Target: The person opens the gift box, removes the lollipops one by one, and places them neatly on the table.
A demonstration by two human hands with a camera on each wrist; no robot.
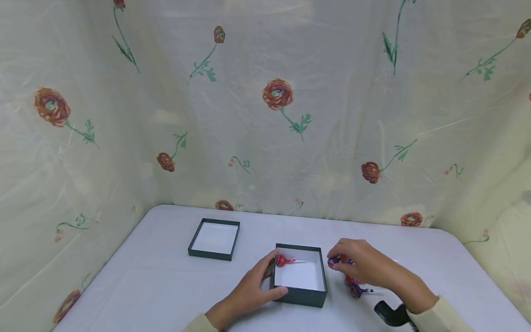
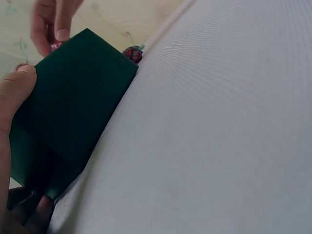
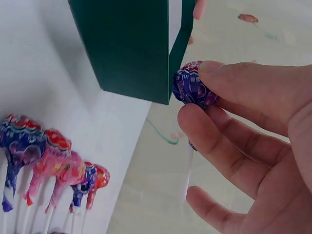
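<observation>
A dark green open box [image 1: 300, 296] with a white inside stands on the table, and one red-wrapped lollipop [image 1: 280, 261] lies in it near the left wall. My left hand [image 1: 250, 286] grips the box's left side, thumb at the front corner and fingers along the side. Just off the box's right wall, my right hand [image 1: 367, 263] pinches a purple-wrapped lollipop [image 3: 187, 87] by its round head between thumb and fingers, its white stick hanging down. Below that hand several more lollipops [image 3: 22, 139], in purple, pink and red wrappers, lie side by side on the table.
A shallow green-rimmed lid [image 1: 210, 254], white inside up, lies at the back left of the white table [image 1: 145, 276]. Beside my right forearm is a black curved object [image 1: 390, 314]. Flowered curtain [image 1: 332, 152] hangs around the table's back and sides.
</observation>
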